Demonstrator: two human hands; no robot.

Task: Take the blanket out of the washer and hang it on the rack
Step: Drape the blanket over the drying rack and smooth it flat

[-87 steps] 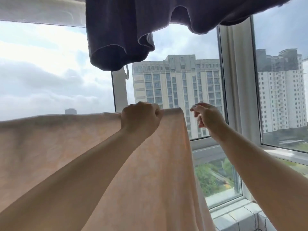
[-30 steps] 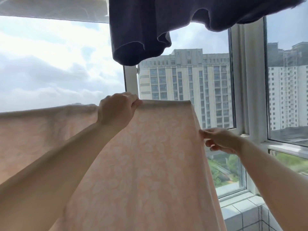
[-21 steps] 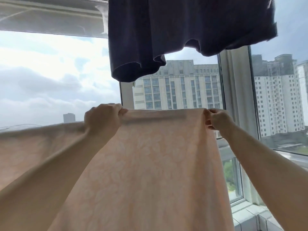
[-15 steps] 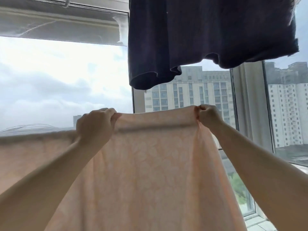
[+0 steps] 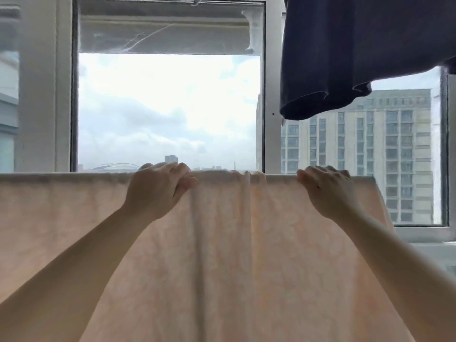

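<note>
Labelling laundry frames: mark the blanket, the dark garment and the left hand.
blanket (image 5: 222, 255), head view, middle of the hanging cloth.
dark garment (image 5: 357, 45), head view, its body.
left hand (image 5: 158, 191), head view, back of the hand.

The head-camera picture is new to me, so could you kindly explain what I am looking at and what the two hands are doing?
There is no machine here. A person wears a wide-angle camera on the head, so you see the scene as they do, with both bare forearms reaching forward.

The large peach cloth across the lower half is the blanket. It hangs from a straight top edge; the rack itself is hidden under the fabric. The left hand grips that top edge, fingers curled over it. The right hand lies on the edge further right, fingers reaching over the top; how firmly it holds is unclear. Between them the cloth is bunched into folds.

Above right hangs a dark garment. Behind is a window, with sky and an apartment block outside.
</note>
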